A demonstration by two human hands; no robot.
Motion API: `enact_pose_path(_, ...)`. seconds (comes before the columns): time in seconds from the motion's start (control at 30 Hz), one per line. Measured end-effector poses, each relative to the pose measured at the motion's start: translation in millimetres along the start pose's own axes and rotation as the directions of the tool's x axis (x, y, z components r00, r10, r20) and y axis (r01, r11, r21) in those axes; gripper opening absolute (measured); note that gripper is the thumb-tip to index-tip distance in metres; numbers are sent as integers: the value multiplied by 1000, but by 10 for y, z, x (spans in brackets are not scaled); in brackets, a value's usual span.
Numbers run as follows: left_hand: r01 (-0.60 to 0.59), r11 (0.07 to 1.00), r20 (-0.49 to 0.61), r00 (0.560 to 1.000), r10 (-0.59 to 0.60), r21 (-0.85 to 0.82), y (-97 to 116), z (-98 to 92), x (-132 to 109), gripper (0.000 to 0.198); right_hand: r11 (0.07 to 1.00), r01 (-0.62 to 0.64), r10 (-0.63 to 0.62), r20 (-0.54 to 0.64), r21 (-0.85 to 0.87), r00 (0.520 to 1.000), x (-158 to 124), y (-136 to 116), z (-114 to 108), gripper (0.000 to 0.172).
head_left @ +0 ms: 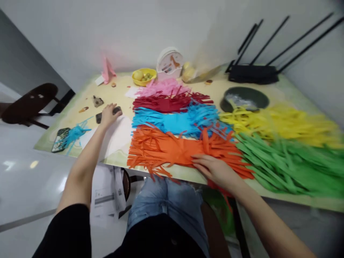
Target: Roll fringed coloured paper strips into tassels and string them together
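Black shirt (158, 236) is closest. One orange paper (161, 146) with fringes lies at the front of the table (122, 94). It looks light, soft and easy to rip; hold its flat middle. The right hand (211, 167) touches it; the left hand (109, 114), far away, touches one dark thing (99, 118). I can't tell if they grip. Five more: pink bunch (169, 86), red bunch (169, 104), blue bunch (174, 123), yellow bunch (301, 122), green bunch (295, 168).

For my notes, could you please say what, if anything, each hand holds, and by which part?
The right hand touches the near edge of the orange paper; the left hand rests on a dark object. Whether either grips cannot be told.
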State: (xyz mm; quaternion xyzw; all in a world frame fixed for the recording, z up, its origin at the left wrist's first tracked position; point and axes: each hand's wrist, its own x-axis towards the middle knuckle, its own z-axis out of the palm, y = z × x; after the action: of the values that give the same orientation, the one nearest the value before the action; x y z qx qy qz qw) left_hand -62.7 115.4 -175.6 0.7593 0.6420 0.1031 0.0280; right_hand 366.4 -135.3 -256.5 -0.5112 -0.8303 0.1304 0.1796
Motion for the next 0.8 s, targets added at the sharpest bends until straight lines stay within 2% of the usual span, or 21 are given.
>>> enact_pose_path(0.03,-40,999,-55,998,39,-25,260,-16,-128,51,1000,-18,17,15,17,1000,26,-35,-36,35)
enact_pose_path(0.07,-145,984,-153,980,129,-104,553,-21,-303,44,999,-44,43,29,28,999,57,-73,-70,33)
enact_pose_path(0.1,-299,938,-179,946,268,-175,865,-15,-518,38,996,-77,75,44,35,996,89,-111,-102,32)
enact_pose_path(0.13,-449,866,-143,893,427,-218,1178,3,-758,34,993,-109,106,61,39,992,119,-146,-128,30)
enact_pose_path(0.17,-584,778,-46,805,591,-231,1475,34,-1001,31,990,-138,135,75,40,988,143,-178,-149,28)
enact_pose_path(0.2,-693,684,83,687,722,-228,1741,79,-1227,29,986,-162,158,86,40,984,160,-203,-164,27)
enact_pose_path(0.23,-735,633,134,621,773,-244,1965,138,-1415,25,983,-180,176,92,40,980,169,-222,-174,26)
enact_pose_path(0.27,-752,612,158,592,790,-246,2138,206,-1556,26,980,-193,189,92,43,978,172,-235,-180,24)
enact_pose_path(0.3,-753,619,192,588,785,-223,2257,279,-1643,29,978,-203,198,88,50,976,170,-240,-184,23)
enact_pose_path(0.37,-723,672,260,626,736,-160,2353,411,-1683,32,973,-219,212,83,76,974,165,-234,-192,19)
enact_pose_path(0.47,-660,741,340,673,657,-125,2292,507,-1573,34,960,-242,233,78,138,969,180,-201,-226,10)
enact_pose_path(0.57,-588,788,345,712,611,-182,2228,492,-1470,34,943,-270,260,78,196,963,224,-159,-287,3)
enact_pose_path(0.67,-512,833,367,749,552,-208,2247,450,-1419,34,926,-289,275,91,241,957,274,-113,-344,5)
enact_pose_path(0.8,-515,844,375,761,530,-148,2321,432,-1411,23,910,-302,283,110,284,953,335,-46,-386,8)
